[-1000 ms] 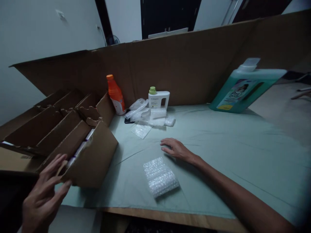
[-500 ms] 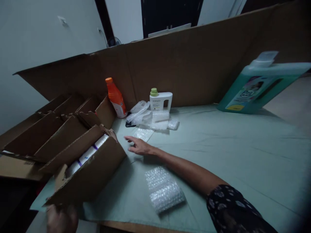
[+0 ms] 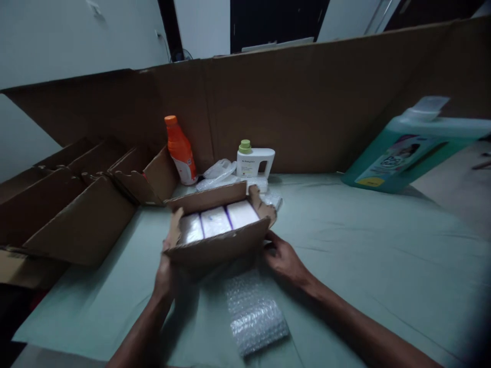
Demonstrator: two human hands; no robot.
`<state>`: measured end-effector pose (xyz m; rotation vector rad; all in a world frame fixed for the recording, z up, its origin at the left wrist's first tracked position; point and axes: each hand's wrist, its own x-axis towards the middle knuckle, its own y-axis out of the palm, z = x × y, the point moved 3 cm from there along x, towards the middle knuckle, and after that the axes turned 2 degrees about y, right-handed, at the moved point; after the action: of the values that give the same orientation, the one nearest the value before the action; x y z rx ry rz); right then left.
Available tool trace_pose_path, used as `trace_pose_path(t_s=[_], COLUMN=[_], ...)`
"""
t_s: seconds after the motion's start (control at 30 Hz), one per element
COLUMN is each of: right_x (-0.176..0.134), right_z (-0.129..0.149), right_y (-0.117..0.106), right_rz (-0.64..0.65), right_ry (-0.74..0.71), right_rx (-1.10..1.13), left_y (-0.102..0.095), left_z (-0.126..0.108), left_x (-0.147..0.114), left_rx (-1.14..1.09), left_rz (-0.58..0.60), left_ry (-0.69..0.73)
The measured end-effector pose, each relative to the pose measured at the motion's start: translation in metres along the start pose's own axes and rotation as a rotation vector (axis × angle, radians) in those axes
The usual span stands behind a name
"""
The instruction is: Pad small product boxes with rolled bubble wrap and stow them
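An open cardboard box [image 3: 218, 246] is held up over the middle of the table between my two hands. Inside it stand three white packs [image 3: 216, 221] with purple edges, side by side. My left hand [image 3: 165, 273] grips the box's left end, its fingers partly hidden by the cardboard. At the lower right corner, my right hand [image 3: 283, 258] has its fingers curled against the box. Just below the box lies a folded piece of bubble wrap [image 3: 258, 319] on the green cloth.
More open cardboard boxes [image 3: 82, 220] line the left side. Behind stand an orange bottle [image 3: 180, 151], a white bottle with a green cap [image 3: 251, 162] and more bubble wrap [image 3: 217, 176]. A large green liquid bottle [image 3: 395, 153] leans at right. A tall cardboard panel [image 3: 307, 107] closes the back.
The box of white packs has moved from the left row to the middle of the table. My right hand, empty before, now holds its right end; my left hand has moved right with it.
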<state>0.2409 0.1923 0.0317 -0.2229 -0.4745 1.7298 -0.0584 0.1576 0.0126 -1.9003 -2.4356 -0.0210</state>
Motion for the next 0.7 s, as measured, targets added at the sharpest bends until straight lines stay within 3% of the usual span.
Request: trace_pose_path(t_s=[0.1,0.23,0.37,0.5,0.63,0.7], right_x=[0.0,-0.002,-0.006,-0.007,-0.008,-0.007], right_z=[-0.018,-0.042,-0.062,-0.072,-0.071,-0.069], right_y=[-0.02,-0.027,-0.021,-0.019,-0.018,-0.017], right_rz=[-0.157,-0.286,-0.229,-0.221,-0.225,-0.224], right_ry=[0.048,0.06,0.089,0.092,0.04,0.015], right_rx=[0.029,0.075,0.12,0.132,0.135,0.119], left_y=[0.053,0.086,0.084,0.067,0.038,0.034], left_z=[-0.01,-0.009,0.004,0.005,-0.04,-0.074], left_x=[0.042,0.07,0.05,0.032,0.059,0.082], left_rx=[-0.173,-0.287,-0.263,-0.284,-0.069,0.097], left_rz=[-0.039,-0.027,-0.021,0.063,-0.032,0.03], left_ry=[0.011,-0.095,-0.062,-0.031,-0.079,-0.089])
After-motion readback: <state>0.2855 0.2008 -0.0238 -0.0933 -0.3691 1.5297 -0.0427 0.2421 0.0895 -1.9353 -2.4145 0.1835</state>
